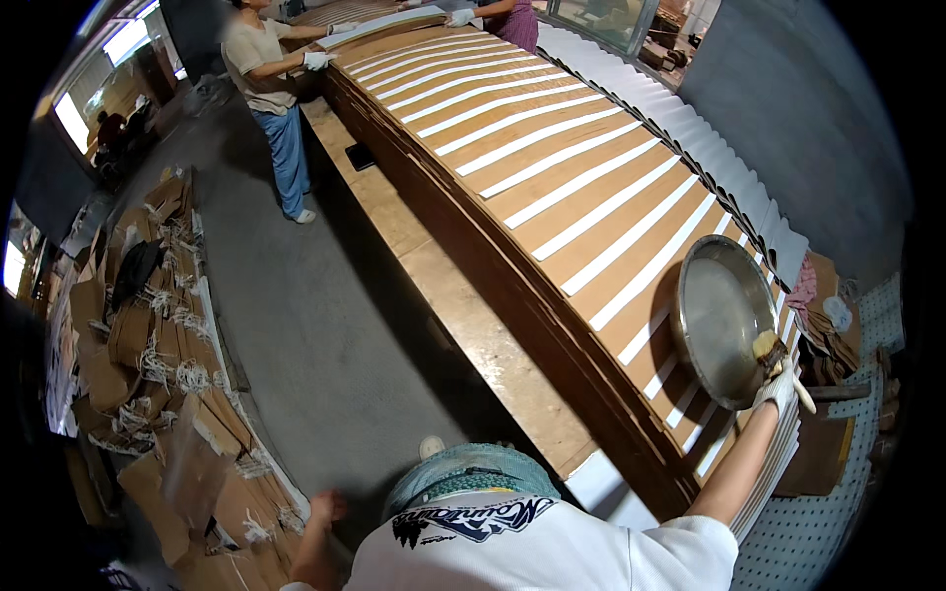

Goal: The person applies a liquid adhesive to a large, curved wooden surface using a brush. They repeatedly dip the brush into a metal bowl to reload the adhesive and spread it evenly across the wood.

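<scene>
My right hand (pixel 777 388), in a white glove, is at the near rim of a round metal basin (pixel 717 295). It is closed on a brush; the pale handle (pixel 805 396) sticks out past the fingers, and the yellowish, dark-edged head (pixel 767 347) lies inside the rim. Whether the fingers also grip the basin is hidden. The basin is over a long stack of brown cardboard sheets (pixel 552 212) crossed by white strips (pixel 591 258). Low at my left side hangs my bare left hand (pixel 328 506), away from the stack, its fingers too small to read.
Two people in gloves handle a sheet (pixel 379 27) at the stack's far end. A wooden ledge (pixel 463 310) runs along the stack's left side, with a dark flat object (pixel 360 156) on it. Cardboard scraps (pixel 148 335) and white strings are heaped at left. White corrugated sheets (pixel 680 113) line the right.
</scene>
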Demonstrator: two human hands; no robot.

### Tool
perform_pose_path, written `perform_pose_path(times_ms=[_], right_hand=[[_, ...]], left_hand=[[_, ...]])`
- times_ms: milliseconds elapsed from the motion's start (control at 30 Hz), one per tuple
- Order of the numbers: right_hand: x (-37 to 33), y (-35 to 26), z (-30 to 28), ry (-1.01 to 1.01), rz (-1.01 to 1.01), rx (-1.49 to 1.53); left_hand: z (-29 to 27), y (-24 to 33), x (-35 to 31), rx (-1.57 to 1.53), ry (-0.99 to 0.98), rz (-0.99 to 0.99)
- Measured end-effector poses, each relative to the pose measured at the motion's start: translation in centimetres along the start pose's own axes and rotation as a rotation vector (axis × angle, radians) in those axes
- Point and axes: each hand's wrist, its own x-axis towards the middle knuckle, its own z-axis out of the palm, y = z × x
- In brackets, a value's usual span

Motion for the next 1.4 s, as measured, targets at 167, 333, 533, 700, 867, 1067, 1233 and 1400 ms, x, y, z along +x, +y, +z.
perform_pose_path(times_ms=[167,333,533,700,867,1067,1233,1400], right_hand=[[7.8,-2.1,4.3,-0.359,0.025,0.335],[-3.3,-0.8,18.6,-0.421,0.105,0.36],[-20.2,-3.3,34.8,-0.546,0.076,0.339],[-25.7,-0.1,44.7,-0.56,0.085,0.191],[-30.4,2.1,53.1,-0.647,-0.102,-0.24],[-34.8,2.2,61.9,-0.779,-0.459,-0.728],[-34.2,5.9,66.3,-0.728,-0.528,-0.881],[-32.1,9.3,69.6,-0.608,-0.79,-1.074]], left_hand=[[-2.0,2.5,7.6,0.023,-0.077,0.172],[0.5,15.5,6.7,0.011,-0.078,0.412],[8.0,33.1,4.4,0.08,-0.223,0.86],[13.7,44.7,3.0,0.335,-0.201,1.042],[19.6,55.2,1.9,0.658,-0.189,1.349],[28.9,66.8,2.0,0.93,-0.302,1.752],[38.0,75.1,4.9,1.173,-0.411,2.004],[42.4,79.7,10.2,1.255,-0.578,2.245]])
